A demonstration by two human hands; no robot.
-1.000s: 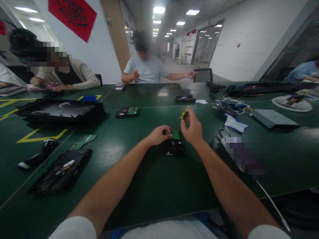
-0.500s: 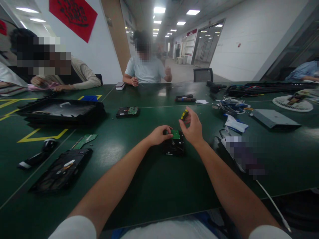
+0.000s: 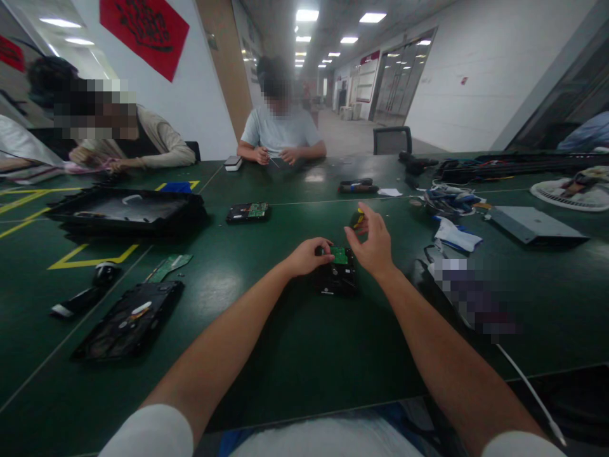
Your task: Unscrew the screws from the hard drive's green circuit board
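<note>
On a green worktop, the left hand rests its grip pinched on the left edge of a black hard drive at centre. The right hand, fingers curled, pinches a yellow-handled screwdriver above it.

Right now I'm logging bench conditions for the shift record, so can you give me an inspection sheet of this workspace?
Surface: dark green table, yellow tape lines at left.
Job's things: black hard drive with green circuit board; yellow-and-black screwdriver.
Clutter: second drive, black tray, opened casing, loose green board, grey flat box.
Hands: left hand grips the drive's far edge; right hand holds the screwdriver.
Cables: tangle at right; white lead off the near edge.
Surroundings: two seated people opposite, corridor behind.
</note>
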